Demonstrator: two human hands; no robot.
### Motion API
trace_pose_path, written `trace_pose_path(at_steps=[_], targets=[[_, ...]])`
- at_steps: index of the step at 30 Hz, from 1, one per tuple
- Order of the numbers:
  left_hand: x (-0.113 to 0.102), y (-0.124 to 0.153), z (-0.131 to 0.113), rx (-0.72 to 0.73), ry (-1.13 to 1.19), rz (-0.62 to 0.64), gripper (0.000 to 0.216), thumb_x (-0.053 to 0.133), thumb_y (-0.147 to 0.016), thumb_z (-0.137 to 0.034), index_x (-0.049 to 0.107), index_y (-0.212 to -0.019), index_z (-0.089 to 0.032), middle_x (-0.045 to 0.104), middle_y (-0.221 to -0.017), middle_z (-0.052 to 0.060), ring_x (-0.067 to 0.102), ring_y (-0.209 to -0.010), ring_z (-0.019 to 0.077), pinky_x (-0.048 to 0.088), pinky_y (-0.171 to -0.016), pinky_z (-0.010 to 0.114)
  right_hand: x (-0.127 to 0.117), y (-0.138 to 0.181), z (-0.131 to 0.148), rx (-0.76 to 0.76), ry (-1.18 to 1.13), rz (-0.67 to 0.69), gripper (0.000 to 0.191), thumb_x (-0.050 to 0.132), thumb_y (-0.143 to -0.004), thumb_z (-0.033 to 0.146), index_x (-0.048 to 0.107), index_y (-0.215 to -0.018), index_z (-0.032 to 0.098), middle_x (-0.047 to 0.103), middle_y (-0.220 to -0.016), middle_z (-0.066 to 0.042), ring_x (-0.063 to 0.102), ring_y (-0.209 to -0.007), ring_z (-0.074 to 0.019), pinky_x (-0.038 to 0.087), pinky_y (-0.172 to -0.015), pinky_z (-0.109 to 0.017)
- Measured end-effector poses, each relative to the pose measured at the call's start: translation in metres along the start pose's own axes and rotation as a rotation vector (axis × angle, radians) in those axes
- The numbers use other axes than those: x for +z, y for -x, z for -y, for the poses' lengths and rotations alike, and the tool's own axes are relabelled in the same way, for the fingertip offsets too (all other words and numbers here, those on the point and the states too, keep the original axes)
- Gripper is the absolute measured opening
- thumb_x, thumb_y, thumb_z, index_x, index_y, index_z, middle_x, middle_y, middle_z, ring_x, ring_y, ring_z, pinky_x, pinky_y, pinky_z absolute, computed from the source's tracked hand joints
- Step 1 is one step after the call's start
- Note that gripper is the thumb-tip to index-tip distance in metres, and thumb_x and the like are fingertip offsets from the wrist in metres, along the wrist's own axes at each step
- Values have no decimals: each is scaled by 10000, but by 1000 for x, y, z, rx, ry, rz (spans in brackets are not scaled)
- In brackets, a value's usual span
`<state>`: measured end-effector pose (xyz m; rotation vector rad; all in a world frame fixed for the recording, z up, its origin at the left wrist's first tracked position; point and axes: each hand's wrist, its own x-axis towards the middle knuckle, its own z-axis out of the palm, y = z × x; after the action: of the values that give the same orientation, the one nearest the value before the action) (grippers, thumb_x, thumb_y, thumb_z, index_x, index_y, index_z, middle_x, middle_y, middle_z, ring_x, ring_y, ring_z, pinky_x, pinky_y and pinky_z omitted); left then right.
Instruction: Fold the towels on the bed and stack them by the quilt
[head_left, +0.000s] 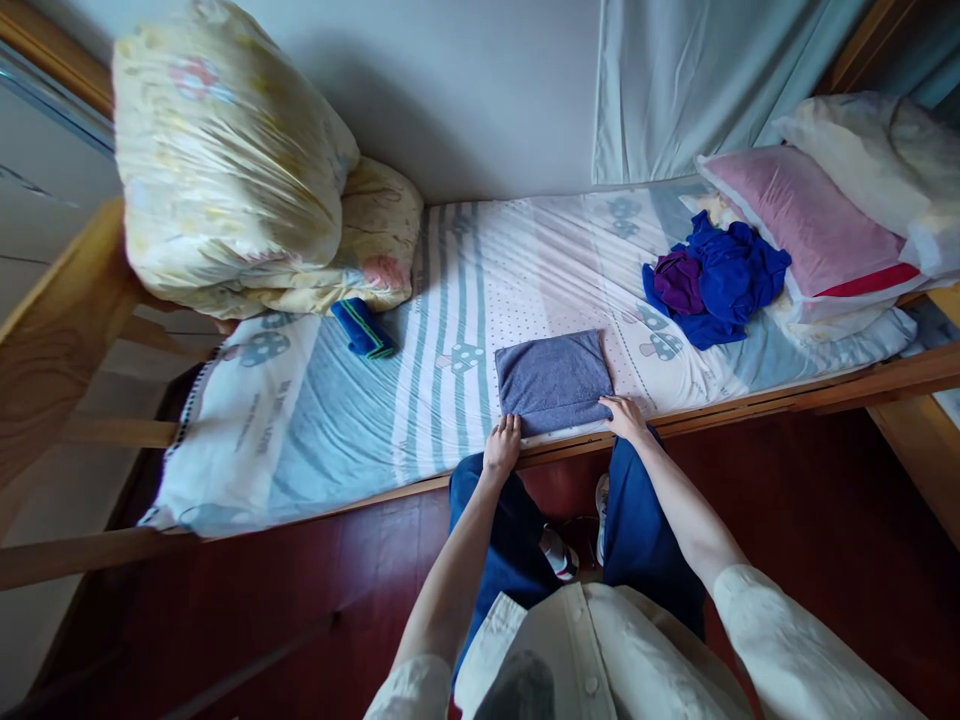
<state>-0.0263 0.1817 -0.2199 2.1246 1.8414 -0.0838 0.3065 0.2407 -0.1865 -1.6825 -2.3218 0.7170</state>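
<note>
A grey-blue towel [555,378] lies flat as a rectangle near the front edge of the bed. My left hand [501,445] is at its near left corner, fingers bent over the edge. At the near right corner, my right hand [624,415] pinches the cloth between thumb and fingers. Under the towel is a pale sheet [442,400] with stripes and mushroom prints. A rolled dark blue cloth with green trim [363,328] rests farther left. To the right sits a crumpled pile of bright blue cloth [731,275] with a purple cloth [677,281] on it.
A large yellow folded quilt [232,160] is heaped at the left end. Pink pillows [814,215] and a wrapped bundle [885,170] stand at the right end. A wooden rail [757,408] edges the bed, and a pale curtain [675,90] hangs behind.
</note>
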Motion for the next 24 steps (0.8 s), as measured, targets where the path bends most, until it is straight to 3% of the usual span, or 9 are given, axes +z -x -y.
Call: trace_pose_path(at_steps=[7,12,17,24], targets=[[-6,1,0,-27,53,14,666,376,-899,-30,460,-1552,-128,504,-1555,220,468,-1461,330,406,-1185,470,-7,-3,8,12,22,-3,655,598,-791,-60,723,-1335,285,723,-1331,-76,672,-1272,-285,481,-1157,-451],[-21,14,-3,-36,-46,53,651,413,-909,-30,506,-1530,-202,529,-1548,167,596,-1335,295,512,-1091,415,-19,8,19,137,77,81,567,517,-888,-16,737,-1320,280,732,-1323,-32,673,-1268,-258,484,-1148,-376],[-36,28,-9,-60,-80,96,614,454,-915,-37,571,-1482,-243,576,-1498,152,679,-1195,281,562,-1015,398,-31,22,27,196,127,155,521,548,-922,38,712,-1360,267,739,-1310,-68,667,-1273,-255,485,-1140,-348],[-49,38,-14,-107,-57,157,542,469,-946,-104,587,-1458,-240,635,-1422,163,684,-1183,299,542,-1012,419,-34,33,30,216,75,154,471,569,-922,62,740,-1314,258,751,-1290,-73,679,-1249,-242,502,-1109,-320]])
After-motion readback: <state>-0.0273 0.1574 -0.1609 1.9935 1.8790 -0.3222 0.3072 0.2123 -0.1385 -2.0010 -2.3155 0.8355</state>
